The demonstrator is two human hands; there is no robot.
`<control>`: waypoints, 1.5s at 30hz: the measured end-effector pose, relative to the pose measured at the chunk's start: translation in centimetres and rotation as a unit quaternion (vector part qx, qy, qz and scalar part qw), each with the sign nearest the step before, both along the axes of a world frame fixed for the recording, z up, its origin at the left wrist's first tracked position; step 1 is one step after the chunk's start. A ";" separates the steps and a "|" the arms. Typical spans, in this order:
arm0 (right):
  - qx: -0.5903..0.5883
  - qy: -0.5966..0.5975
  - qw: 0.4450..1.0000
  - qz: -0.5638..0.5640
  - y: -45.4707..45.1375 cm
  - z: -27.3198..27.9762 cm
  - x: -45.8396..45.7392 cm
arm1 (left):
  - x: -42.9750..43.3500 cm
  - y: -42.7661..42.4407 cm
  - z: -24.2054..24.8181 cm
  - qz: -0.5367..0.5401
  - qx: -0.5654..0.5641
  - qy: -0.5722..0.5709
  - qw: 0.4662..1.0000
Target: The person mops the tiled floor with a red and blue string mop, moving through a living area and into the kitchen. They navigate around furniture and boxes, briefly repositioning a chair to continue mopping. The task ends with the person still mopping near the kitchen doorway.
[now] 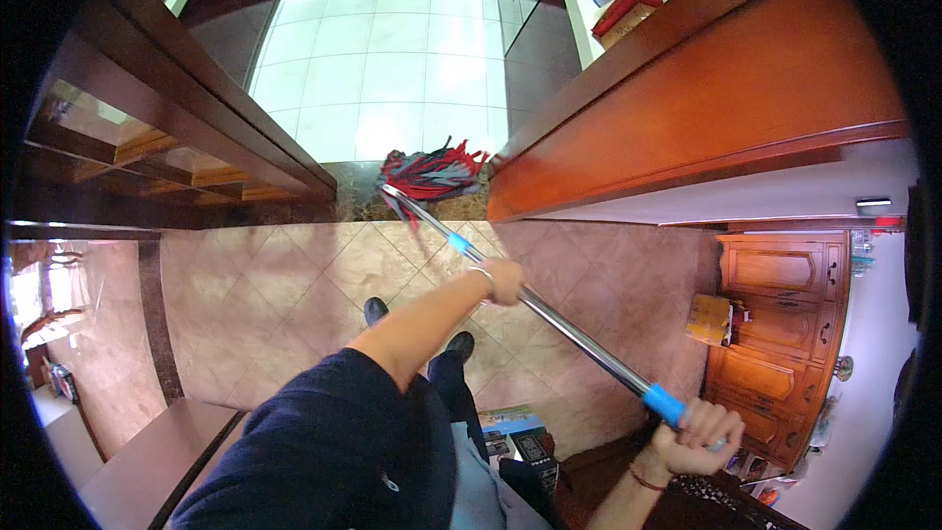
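A string mop with red and grey strands [434, 171] lies on the dark stone threshold [357, 191] of a doorway. Its metal handle [581, 338], with blue plastic collars, runs diagonally down to the right. My left hand [504, 281], with a bangle at the wrist, is closed around the handle's middle, below the upper blue collar. Near the handle's end, just past the lower blue collar, my right hand [699, 436] grips it; a thin band circles that wrist.
Wooden door frames [662, 103] flank the threshold, with white floor tiles [390, 73] beyond. Beige tiles [294, 294] lie under my feet. A printed box [515, 442] stands beside my legs. At right, a cardboard box [710, 319] is by a wooden cabinet [780, 331]; a grey surface [154, 456] is lower left.
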State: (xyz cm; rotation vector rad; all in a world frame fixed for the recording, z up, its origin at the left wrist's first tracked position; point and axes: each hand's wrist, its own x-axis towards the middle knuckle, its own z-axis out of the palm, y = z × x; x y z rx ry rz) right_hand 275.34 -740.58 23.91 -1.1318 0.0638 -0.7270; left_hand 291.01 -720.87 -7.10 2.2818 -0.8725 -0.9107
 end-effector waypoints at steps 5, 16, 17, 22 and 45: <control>0.016 -0.040 0.980 0.196 11.5 -2.8 2.5 | 0.2 15.1 -4.1 0.121 0.026 -0.057 0.991; -0.099 0.043 0.960 0.258 11.9 7.5 7.8 | -2.0 12.8 3.4 0.187 -0.076 0.015 0.979; -0.096 0.057 0.965 0.239 11.6 7.4 8.8 | -2.4 13.0 3.4 0.208 -0.078 0.026 0.975; -0.006 0.066 0.952 0.300 14.1 2.3 13.7 | -6.2 19.5 1.5 0.273 -0.030 0.046 0.960; -0.080 -0.025 0.744 0.663 -3.4 -0.1 9.2 | -21.5 4.5 -1.5 0.539 0.012 -0.119 0.834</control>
